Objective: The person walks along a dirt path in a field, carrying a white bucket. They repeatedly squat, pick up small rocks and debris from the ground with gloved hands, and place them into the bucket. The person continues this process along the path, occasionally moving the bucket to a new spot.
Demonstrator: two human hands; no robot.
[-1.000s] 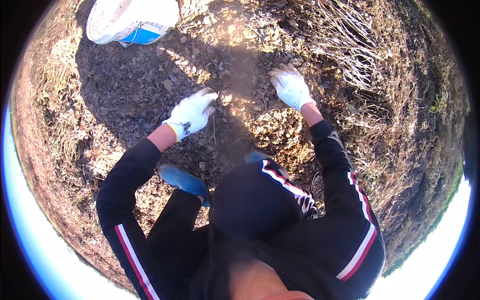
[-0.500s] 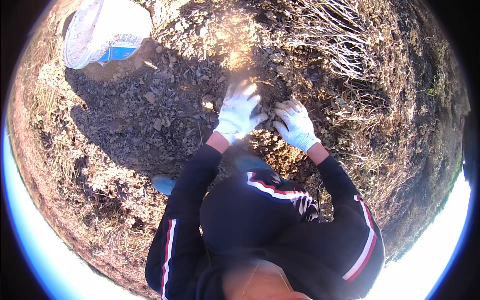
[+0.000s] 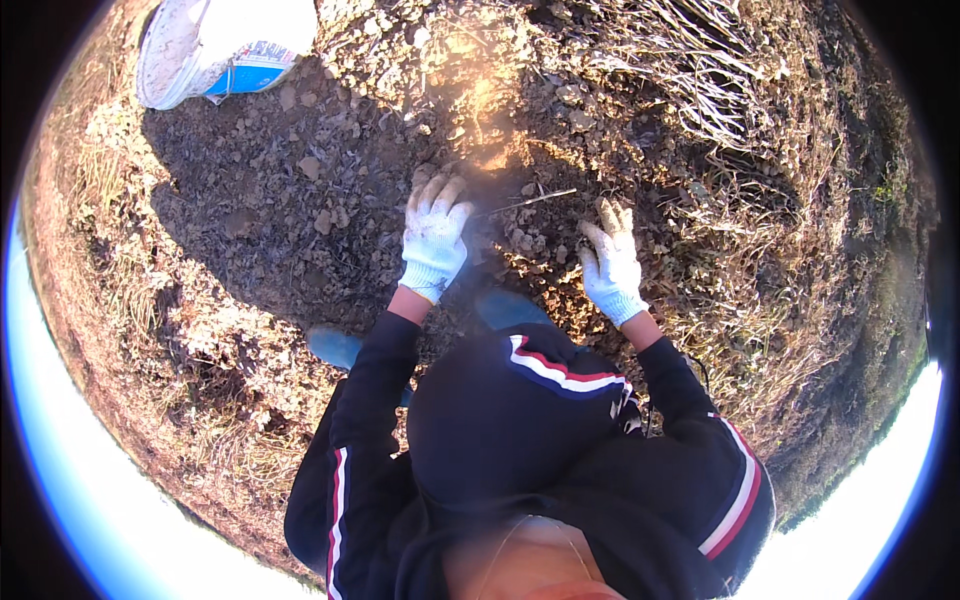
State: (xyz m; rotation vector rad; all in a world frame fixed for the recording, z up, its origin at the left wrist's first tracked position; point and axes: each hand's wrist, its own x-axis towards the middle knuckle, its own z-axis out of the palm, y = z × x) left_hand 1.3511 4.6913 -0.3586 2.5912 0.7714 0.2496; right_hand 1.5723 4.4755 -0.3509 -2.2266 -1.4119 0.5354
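Both hands wear white knit gloves with dirt-browned fingers. My left hand (image 3: 436,238) lies over shaded, cloddy soil (image 3: 330,195), palm down, its fingers stretched forward and nothing visible in them. To its right, my right hand (image 3: 611,262) rests on broken soil and dry litter, fingers extended and slightly apart, also without a visible object. A thin pale stalk (image 3: 540,199) lies on the ground between the two hands. Small clods (image 3: 522,240) sit just below it. What is under the palms is hidden.
A white bucket with a blue band (image 3: 240,45) stands at the upper left, leaning in the wide view. Dry pale stalks (image 3: 705,75) are heaped at the upper right. My blue shoes (image 3: 508,309) show below the hands, and dry grass (image 3: 740,300) covers the right side.
My hands have drawn apart: the left moved leftward, the right a little rightward. The thin stalk and the clods between them now show. The view has shifted slightly.
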